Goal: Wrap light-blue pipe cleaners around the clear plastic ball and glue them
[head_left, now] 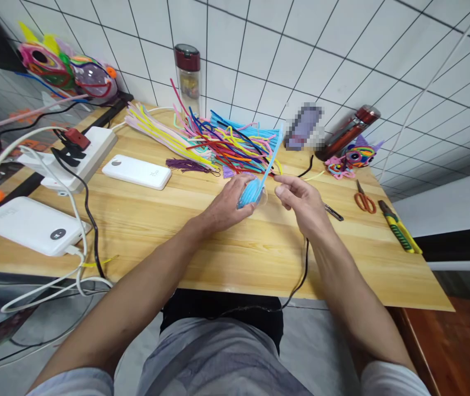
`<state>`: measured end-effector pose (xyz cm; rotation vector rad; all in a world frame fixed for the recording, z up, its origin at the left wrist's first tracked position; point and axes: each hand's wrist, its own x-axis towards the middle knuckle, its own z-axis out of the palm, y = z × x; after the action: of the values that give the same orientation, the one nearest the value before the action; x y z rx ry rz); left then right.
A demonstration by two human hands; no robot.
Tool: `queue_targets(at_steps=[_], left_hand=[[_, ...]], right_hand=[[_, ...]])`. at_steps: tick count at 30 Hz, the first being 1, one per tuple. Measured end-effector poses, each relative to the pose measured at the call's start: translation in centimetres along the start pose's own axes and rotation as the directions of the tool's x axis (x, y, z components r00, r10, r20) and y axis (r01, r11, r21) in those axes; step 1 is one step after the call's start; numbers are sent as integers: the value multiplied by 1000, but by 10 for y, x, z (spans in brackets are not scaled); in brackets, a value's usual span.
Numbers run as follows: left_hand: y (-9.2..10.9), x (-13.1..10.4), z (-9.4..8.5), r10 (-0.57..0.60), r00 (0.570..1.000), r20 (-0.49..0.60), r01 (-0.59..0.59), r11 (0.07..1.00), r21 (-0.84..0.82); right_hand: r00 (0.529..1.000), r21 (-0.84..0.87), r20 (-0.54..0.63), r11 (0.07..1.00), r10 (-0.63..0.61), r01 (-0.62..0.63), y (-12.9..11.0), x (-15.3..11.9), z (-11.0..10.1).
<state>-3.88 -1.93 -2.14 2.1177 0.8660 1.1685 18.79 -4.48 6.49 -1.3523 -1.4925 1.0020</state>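
My left hand (pixel 235 201) is closed around a small clear object wrapped in light blue pipe cleaner (pixel 252 191). A loose light blue end (pixel 274 154) sticks up from it and leans right. Its underside is hidden by my palm and fingers. Just to the right, my right hand (pixel 298 201) hovers beside the wrapped piece, index finger stretched toward it and thumb a little apart. Nothing shows between those fingertips. Behind both hands lies a heap of coloured pipe cleaners (pixel 235 143), with a yellow and pink bundle (pixel 164 135) at its left.
White power banks (pixel 138 171) and a power strip (pixel 82 157) with cables occupy the left. Scissors (pixel 364 199), pliers (pixel 399 228) and a small cutter (pixel 333 212) lie right. A glass bottle (pixel 188 77), red flask (pixel 352 132) and pipe-cleaner fish (pixel 358 155) stand along the wall.
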Motion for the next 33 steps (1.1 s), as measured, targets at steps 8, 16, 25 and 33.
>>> queue_targets(at_steps=[8,16,25,33], left_hand=[[-3,1,3,6,1000,-12,-6,1000,1],[-2,1,3,9,1000,0,-9,1000,22],[-1,0,4,15,1000,-16,-15,1000,18],[-2,0,5,26,999,-36,-26,999,22]], right_hand=[[999,203,37,979,4,-12,4,25,33],[999,195,-28,980,45,-39,11,25,33],[1000,228,2,974,-5,4,7,25,37],[998,250,-65,968,-14,29,24,26,38]])
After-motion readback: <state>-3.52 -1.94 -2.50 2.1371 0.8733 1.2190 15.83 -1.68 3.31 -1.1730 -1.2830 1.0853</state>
